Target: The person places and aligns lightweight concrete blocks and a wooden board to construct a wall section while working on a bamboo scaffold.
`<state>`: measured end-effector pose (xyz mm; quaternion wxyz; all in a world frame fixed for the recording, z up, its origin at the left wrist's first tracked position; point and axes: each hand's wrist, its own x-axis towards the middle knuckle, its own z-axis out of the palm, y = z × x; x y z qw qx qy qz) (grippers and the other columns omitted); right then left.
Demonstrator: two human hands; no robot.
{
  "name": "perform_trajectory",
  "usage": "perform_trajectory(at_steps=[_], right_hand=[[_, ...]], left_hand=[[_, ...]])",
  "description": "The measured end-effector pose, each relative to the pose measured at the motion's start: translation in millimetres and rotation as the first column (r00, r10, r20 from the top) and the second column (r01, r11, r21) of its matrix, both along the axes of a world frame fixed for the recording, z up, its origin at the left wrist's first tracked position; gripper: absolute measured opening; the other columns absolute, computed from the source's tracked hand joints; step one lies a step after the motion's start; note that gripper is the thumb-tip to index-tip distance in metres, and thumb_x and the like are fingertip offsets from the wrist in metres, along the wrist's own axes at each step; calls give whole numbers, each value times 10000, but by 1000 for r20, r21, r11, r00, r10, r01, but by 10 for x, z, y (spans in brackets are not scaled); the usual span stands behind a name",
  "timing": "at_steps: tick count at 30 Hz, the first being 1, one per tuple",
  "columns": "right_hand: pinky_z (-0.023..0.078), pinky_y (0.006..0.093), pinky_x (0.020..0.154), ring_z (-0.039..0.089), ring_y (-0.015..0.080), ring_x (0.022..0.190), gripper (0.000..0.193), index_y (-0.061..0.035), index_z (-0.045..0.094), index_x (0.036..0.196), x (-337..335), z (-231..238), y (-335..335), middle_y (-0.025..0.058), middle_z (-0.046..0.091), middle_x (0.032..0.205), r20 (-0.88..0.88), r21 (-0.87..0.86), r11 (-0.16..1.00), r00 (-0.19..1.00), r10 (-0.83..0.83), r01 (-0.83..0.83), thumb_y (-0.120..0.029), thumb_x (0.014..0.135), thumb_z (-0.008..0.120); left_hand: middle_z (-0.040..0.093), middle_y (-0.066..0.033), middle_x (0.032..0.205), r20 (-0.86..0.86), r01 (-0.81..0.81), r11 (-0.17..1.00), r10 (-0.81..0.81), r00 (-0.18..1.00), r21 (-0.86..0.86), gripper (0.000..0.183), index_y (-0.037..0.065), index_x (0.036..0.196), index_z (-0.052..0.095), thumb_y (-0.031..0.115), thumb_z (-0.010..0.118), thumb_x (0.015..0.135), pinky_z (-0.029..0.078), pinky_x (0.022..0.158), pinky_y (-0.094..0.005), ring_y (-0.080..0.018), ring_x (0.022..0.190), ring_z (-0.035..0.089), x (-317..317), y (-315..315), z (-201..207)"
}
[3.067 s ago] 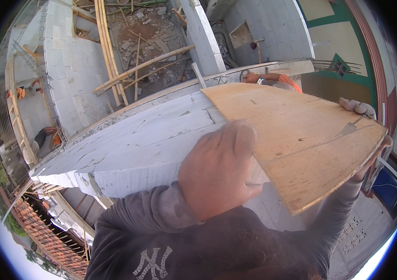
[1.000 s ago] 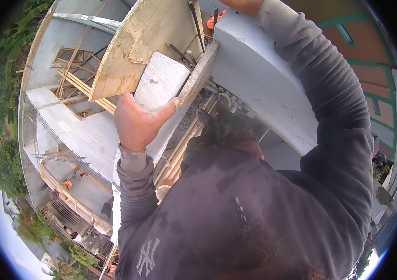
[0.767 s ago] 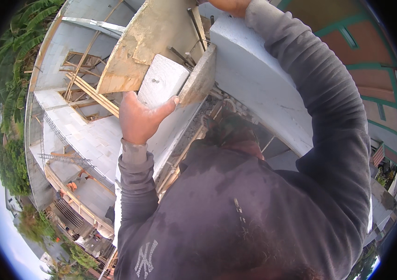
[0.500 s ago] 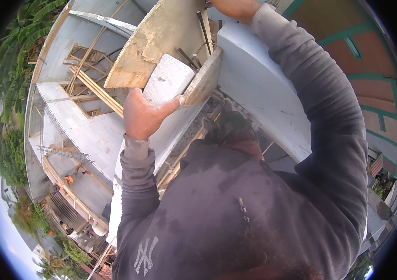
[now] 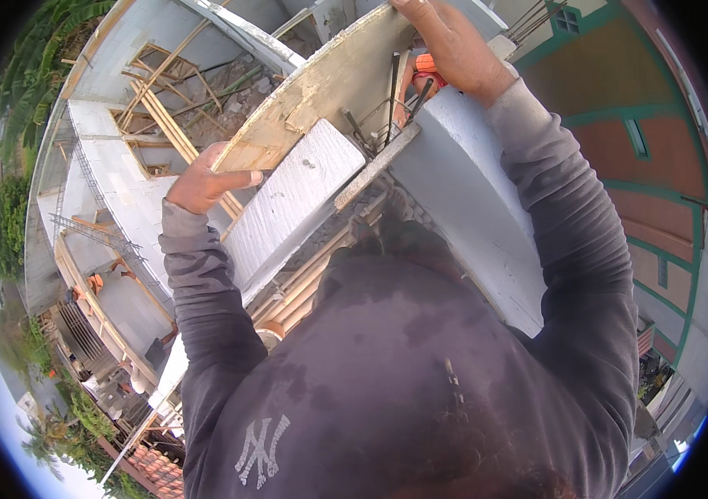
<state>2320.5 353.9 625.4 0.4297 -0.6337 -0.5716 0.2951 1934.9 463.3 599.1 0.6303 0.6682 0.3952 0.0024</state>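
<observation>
1. While the left hand [image 5: 207, 181] pinches one end of the wood board [image 5: 333, 87], the right hand [image 5: 462, 56] holds the other end.
2. The board is up on its edge, just beside the white block wall [image 5: 300, 187].
3. Dark metal rods [image 5: 394, 87] poke up nearby.

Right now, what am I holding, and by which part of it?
A plywood board: your left hand grips its lower left corner, and your right hand holds its upper edge at the right end.

Up on edge stood the tan board [image 5: 320, 87], patchy-faced, one end in the left hand [image 5: 204, 181], the other at the right hand [image 5: 460, 56]!
</observation>
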Motion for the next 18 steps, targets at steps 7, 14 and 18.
perform_trajectory(at_steps=[7, 14, 18], right_hand=[[512, 379, 922, 655, 225, 1031, 666, 11, 600, 1248, 9, -52, -12, 146, 651, 1063, -3, -148, 989, 1000, -9, 9, -595, 1097, 366], [463, 384, 1077, 656, 242, 1080, 762, 32, 640, 1179, 0, -93, -18, 146, 678, 1072, -137, -102, 994, 989, -63, 49, -681, 1059, 401], [468, 370, 1003, 638, 226, 1031, 745, 35, 626, 1156, -34, -70, -59, 140, 661, 1073, -190, -104, 991, 976, -103, 84, -665, 1069, 386]], left_hand=[[750, -15, 864, -33, 142, 986, -146, 989, -91, 340, -17, 1110, 784, 290, 665, 1026, 533, 687, -276, -72, 745, 640, 552, 480, -210], [737, -171, 783, -64, 159, 892, -145, 987, 422, 329, -40, 1016, 779, 270, 673, 984, 538, 683, -379, -197, 698, 674, 768, 113, -441], [712, -222, 771, -175, 232, 941, -193, 966, 245, 400, -67, 972, 758, 317, 645, 957, 530, 693, -420, -292, 693, 678, 884, 200, -474]])
